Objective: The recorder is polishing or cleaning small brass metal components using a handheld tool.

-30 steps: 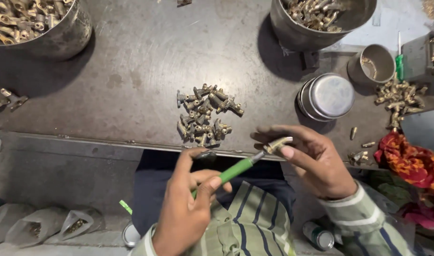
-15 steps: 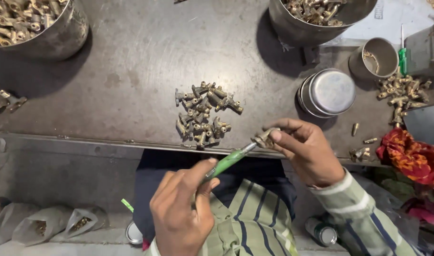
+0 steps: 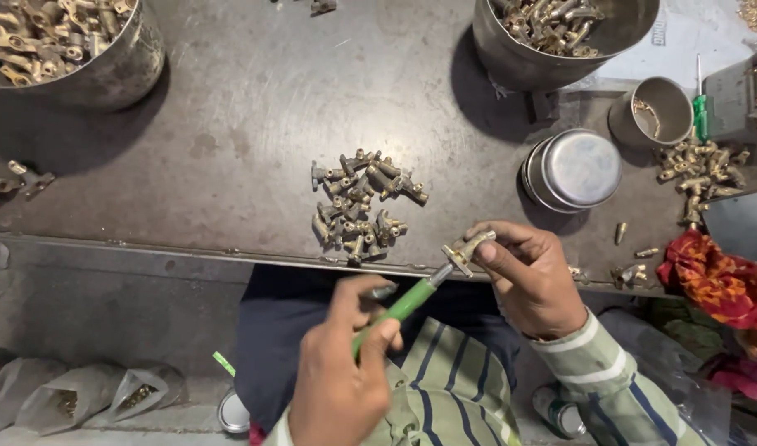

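Observation:
My left hand (image 3: 341, 376) grips a green-handled screwdriver (image 3: 399, 307), its metal tip set against a small brass fitting (image 3: 467, 250). My right hand (image 3: 531, 277) pinches that fitting between thumb and fingers, just off the near edge of the dark metal table (image 3: 246, 116). A pile of similar brass fittings (image 3: 360, 202) lies on the table right in front of both hands.
Two steel bowls of brass parts stand at the back left (image 3: 73, 45) and back right (image 3: 560, 33). An upturned steel bowl (image 3: 572, 169), a small metal cup (image 3: 651, 111), more loose fittings (image 3: 700, 169), a second green screwdriver (image 3: 700, 107) and a red cloth (image 3: 713, 277) lie at right.
Both hands shifted slightly; the left hand moved up along the screwdriver handle and the fitting in the right hand stays on the tip.

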